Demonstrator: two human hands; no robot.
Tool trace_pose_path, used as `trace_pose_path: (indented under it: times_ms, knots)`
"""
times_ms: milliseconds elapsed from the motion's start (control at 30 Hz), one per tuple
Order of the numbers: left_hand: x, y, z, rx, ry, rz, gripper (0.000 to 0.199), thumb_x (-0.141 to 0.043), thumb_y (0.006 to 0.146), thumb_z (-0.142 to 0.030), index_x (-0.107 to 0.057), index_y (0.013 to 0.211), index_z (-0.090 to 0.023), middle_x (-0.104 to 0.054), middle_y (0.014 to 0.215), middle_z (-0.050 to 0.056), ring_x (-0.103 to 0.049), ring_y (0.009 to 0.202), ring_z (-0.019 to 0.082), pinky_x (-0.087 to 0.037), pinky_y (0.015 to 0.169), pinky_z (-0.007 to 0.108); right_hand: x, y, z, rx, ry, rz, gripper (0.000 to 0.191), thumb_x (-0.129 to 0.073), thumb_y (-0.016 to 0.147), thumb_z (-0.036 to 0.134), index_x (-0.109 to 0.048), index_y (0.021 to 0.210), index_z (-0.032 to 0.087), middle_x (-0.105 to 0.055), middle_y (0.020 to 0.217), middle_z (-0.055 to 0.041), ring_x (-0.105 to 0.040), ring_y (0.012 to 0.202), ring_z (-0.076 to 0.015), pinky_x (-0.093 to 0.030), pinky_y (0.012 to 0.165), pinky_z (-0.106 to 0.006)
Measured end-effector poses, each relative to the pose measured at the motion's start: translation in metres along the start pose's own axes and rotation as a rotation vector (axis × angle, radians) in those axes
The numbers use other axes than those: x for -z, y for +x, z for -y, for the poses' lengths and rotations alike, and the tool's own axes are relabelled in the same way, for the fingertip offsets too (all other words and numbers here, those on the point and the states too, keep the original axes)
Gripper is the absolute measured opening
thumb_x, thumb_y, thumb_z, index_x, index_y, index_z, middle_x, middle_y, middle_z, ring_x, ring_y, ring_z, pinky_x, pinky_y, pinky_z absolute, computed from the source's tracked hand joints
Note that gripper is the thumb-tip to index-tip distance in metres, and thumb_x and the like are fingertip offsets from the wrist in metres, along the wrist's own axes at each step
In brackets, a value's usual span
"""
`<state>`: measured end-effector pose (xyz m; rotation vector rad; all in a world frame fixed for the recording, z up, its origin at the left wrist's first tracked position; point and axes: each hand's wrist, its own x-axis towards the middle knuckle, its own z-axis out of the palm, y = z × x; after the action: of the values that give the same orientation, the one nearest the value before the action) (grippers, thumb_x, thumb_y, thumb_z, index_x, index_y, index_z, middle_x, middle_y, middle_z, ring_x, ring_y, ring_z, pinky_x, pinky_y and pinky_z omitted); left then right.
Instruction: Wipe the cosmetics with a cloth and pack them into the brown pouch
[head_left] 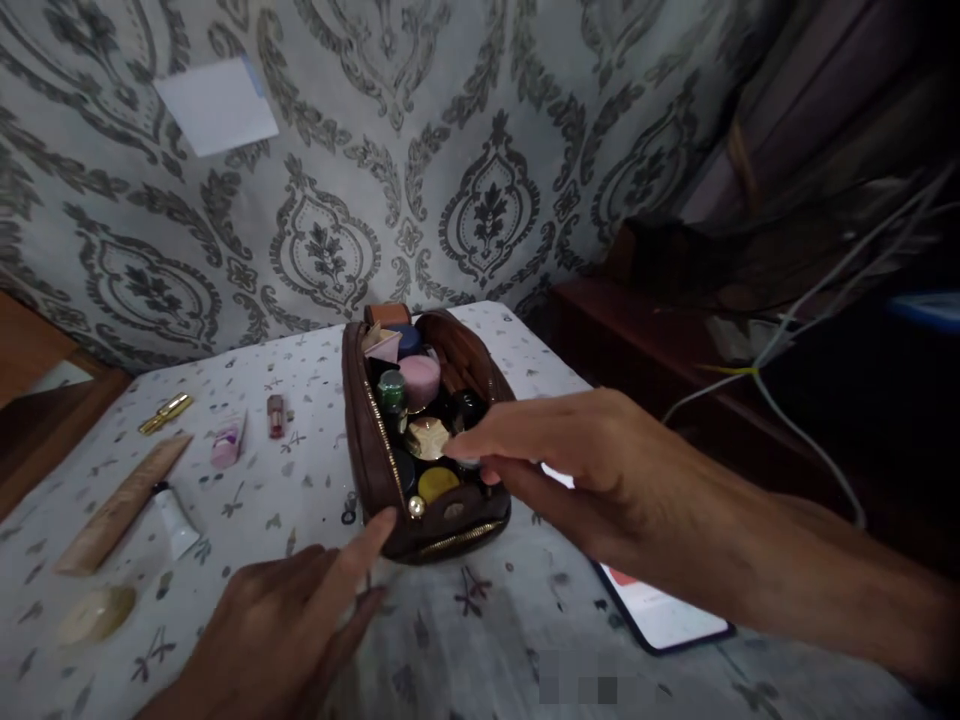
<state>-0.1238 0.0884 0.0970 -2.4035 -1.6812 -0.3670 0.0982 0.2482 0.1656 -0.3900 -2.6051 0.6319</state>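
Note:
A brown zippered cosmetics bag (pixel 358 440) lies unzipped on the bed or table cover, packed with small containers. My right hand (pixel 577 465) reaches over its right side, fingers stretched out. Its fingertips are at the edge of a round gold lid (pixel 428 438); no held item shows between them. Near the bag's front left corner is my left hand (pixel 292 620), index finger extended to the bag's edge and thumb apart. Around the gold lid are a pink round jar (pixel 418 379), a green-capped bottle (pixel 391 389), a yellow round lid (pixel 438 485) and a blue lid (pixel 409 340).
Left of the bag lie a beige tube (pixel 124 505), a white tube (pixel 176 520), a pink-purple tube (pixel 227 440), a small reddish bottle (pixel 276 416), a gold tube (pixel 166 412) and a round pale container (pixel 97 613). A phone (pixel 667 615) sits under my right forearm. Cables (pixel 814 300) hang at right.

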Motion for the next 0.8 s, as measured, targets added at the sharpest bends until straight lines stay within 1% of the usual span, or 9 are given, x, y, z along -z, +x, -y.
trace_pose_path:
  times_ms: [100,167,267,333,400,500,567,633,800]
  knots:
    - [0.007,-0.027,0.015,0.154,-0.023,-0.054,0.036,-0.043,0.096,-0.036,-0.049,0.129,-0.021,-0.071,0.074,-0.002,-0.067,0.056,0.012,-0.053,0.055,0.019,-0.014,-0.014,0.015,-0.021,0.075,0.033,0.024,-0.048,0.09,0.012,-0.07,0.093,0.021,-0.069,0.078,-0.0011,-0.063,0.07,-0.0132,-0.047,0.065,-0.023]
    - [0.009,-0.044,0.023,0.325,-0.061,-0.098,0.033,-0.044,0.095,-0.041,-0.053,0.121,-0.022,-0.072,0.076,-0.002,-0.069,0.059,0.013,-0.053,0.058,0.019,-0.031,-0.024,0.028,-0.018,0.13,0.12,0.024,-0.05,0.089,0.011,-0.07,0.095,0.021,-0.071,0.083,-0.0021,-0.066,0.076,-0.0144,-0.049,0.07,-0.024]
    - [0.012,-0.064,0.025,0.566,-0.163,-0.147,0.032,-0.041,0.095,-0.046,-0.058,0.11,-0.023,-0.073,0.085,0.0,-0.071,0.074,0.017,-0.054,0.064,0.022,-0.068,-0.039,0.045,-0.055,0.217,0.222,0.026,-0.051,0.089,0.012,-0.069,0.105,0.019,-0.072,0.098,-0.0064,-0.065,0.095,-0.0176,-0.049,0.084,-0.028]
    - [0.012,-0.075,0.02,0.653,-0.235,-0.15,0.034,-0.038,0.096,-0.046,-0.058,0.108,-0.022,-0.072,0.097,0.003,-0.069,0.089,0.019,-0.054,0.073,0.026,-0.097,-0.046,0.055,-0.103,0.295,0.248,0.03,-0.051,0.09,0.015,-0.066,0.116,0.017,-0.07,0.109,-0.0084,-0.062,0.106,-0.0193,-0.047,0.092,-0.03]
    - [0.008,-0.085,0.012,0.652,-0.293,-0.116,0.035,-0.036,0.097,-0.042,-0.056,0.116,-0.021,-0.068,0.112,0.007,-0.065,0.104,0.021,-0.053,0.085,0.031,-0.127,-0.049,0.063,-0.163,0.352,0.259,0.038,-0.054,0.089,0.02,-0.059,0.126,0.015,-0.066,0.117,-0.0106,-0.058,0.114,-0.021,-0.046,0.097,-0.033]
    - [-0.008,-0.101,0.002,0.498,-0.285,-0.019,0.036,-0.042,0.096,-0.037,-0.052,0.126,-0.021,-0.062,0.123,0.009,-0.058,0.114,0.023,-0.048,0.096,0.039,-0.167,-0.04,0.075,-0.191,0.348,0.253,0.051,-0.061,0.085,0.026,-0.051,0.133,0.013,-0.056,0.131,-0.0139,-0.05,0.123,-0.0244,-0.041,0.104,-0.039]
    - [-0.022,-0.11,0.0,0.39,-0.192,-0.014,0.033,-0.047,0.093,-0.034,-0.054,0.122,-0.021,-0.063,0.119,0.01,-0.058,0.11,0.026,-0.048,0.095,0.044,-0.188,-0.027,0.082,-0.144,0.277,0.227,0.054,-0.067,0.078,0.022,-0.052,0.13,0.012,-0.054,0.132,-0.0147,-0.046,0.125,-0.0271,-0.037,0.107,-0.042]
    - [-0.034,-0.114,0.001,0.35,-0.099,-0.024,0.029,-0.047,0.091,-0.027,-0.056,0.118,-0.02,-0.063,0.11,0.01,-0.058,0.102,0.027,-0.049,0.09,0.045,-0.204,-0.013,0.087,-0.134,0.215,0.201,0.051,-0.069,0.074,0.022,-0.055,0.122,0.01,-0.055,0.127,-0.0149,-0.047,0.119,-0.0286,-0.038,0.105,-0.042]
    - [-0.041,-0.108,0.003,0.433,-0.048,-0.064,0.014,-0.043,0.089,-0.021,-0.055,0.096,-0.018,-0.059,0.093,0.008,-0.055,0.09,0.026,-0.049,0.082,0.043,-0.236,0.007,0.093,-0.18,0.181,0.065,0.032,-0.067,0.071,0.019,-0.058,0.1,0.014,-0.06,0.108,-0.012,-0.05,0.103,-0.0266,-0.042,0.094,-0.042]
